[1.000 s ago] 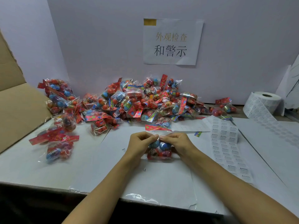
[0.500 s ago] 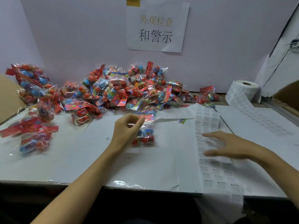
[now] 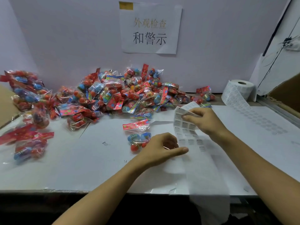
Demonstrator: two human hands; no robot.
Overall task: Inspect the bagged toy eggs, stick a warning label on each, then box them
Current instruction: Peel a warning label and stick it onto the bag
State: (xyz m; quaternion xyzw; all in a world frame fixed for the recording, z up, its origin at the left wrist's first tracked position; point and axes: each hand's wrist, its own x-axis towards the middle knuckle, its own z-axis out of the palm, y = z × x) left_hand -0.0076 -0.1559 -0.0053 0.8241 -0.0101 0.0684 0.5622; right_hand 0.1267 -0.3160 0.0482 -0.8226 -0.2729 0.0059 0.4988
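Note:
One clear bag of blue and red toy eggs [image 3: 138, 137] with a red header lies on the white table in front of me. My left hand [image 3: 162, 148] rests just right of that bag, fingers curled, thumb stretched toward the label strip, holding nothing that I can see. My right hand [image 3: 203, 120] pinches the folded-up far end of the white warning label strip [image 3: 190, 140], lifting it off the table. The strip runs toward me and hangs over the table's front edge.
A big heap of bagged eggs [image 3: 116, 96] lies along the back wall, with more bags [image 3: 27, 143] at the left. A label roll [image 3: 240, 91] stands at the back right. Cardboard box flaps show at the far left [image 3: 6, 109] and far right [image 3: 285, 93].
My left hand let go of the egg bag and moved right beside the strip. My right hand went from flat on the labels to gripping and lifting the strip's far end.

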